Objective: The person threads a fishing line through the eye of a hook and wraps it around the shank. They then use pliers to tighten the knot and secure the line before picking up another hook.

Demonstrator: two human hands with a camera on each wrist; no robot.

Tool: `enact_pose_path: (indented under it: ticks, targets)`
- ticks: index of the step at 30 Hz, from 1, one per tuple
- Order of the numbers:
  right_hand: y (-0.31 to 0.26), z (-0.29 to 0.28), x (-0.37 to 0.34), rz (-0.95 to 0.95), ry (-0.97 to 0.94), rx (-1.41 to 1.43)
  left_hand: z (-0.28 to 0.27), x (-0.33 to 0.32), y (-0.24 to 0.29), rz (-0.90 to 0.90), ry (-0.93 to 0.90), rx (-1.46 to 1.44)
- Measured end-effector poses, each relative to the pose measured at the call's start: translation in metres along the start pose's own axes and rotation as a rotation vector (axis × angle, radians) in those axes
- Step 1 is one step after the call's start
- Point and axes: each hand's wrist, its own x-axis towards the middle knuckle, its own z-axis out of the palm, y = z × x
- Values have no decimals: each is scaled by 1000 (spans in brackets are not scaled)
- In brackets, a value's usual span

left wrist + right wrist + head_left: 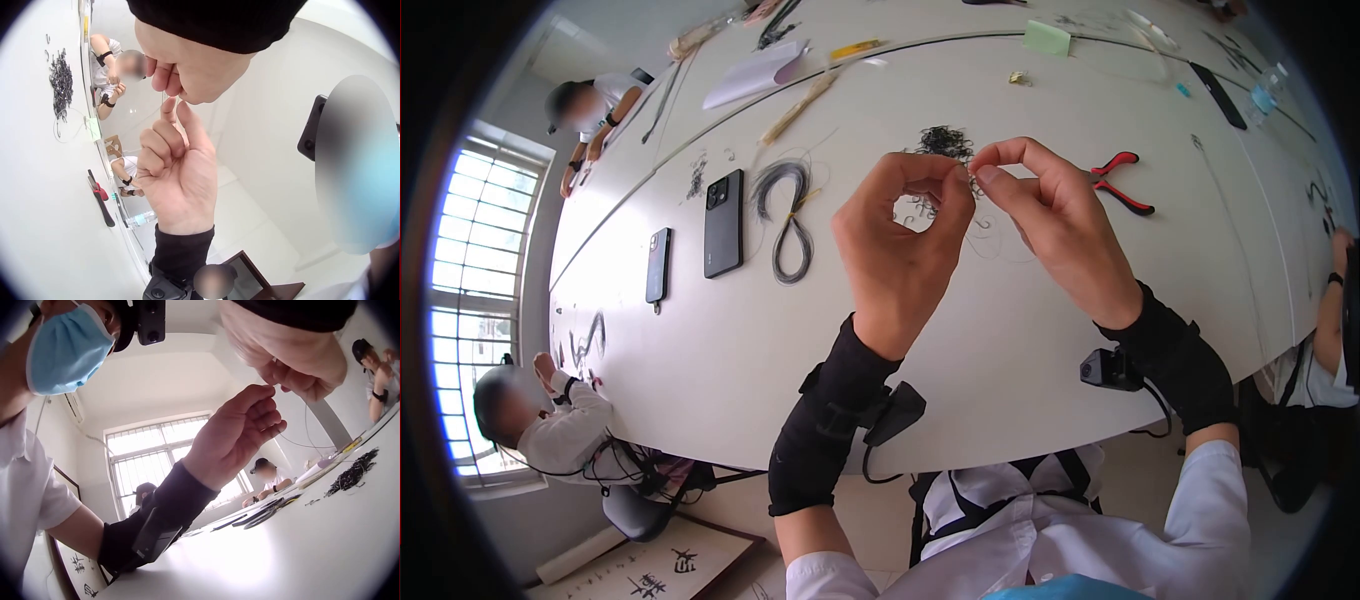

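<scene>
Raised over the table, my left hand (905,240) pinches a thin clear fishing line (306,425) between thumb and index finger. My right hand (1055,225) meets it fingertip to fingertip and pinches at the same spot, its other fingers loosely bent. Whatever small piece lies between the fingertips is mostly hidden by them. Loose line trails from the hands in the right wrist view. Just beyond the hands sits a heap of small black hooks (943,142), with some scattered hooks (920,207) nearer. Red-handled pliers (1122,183) lie, handles spread, beside my right hand.
Left of the hands lie a tied coil of dark line (793,255), a large phone (723,225) and a smaller phone (659,265). Farther back are a purple sheet (755,77), a green note (1047,38) and a water bottle (1266,93). Other people sit around the table (700,370).
</scene>
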Motion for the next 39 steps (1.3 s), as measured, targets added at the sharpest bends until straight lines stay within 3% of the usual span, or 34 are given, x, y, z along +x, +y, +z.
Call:
enact_pose_path:
  ticks: [12, 39]
  targets:
    - [1, 1, -3, 12, 14, 10, 4, -2, 0, -52, -19, -65]
    - [6, 2, -3, -55, 97, 19, 7, -5, -8, 139, -16, 135]
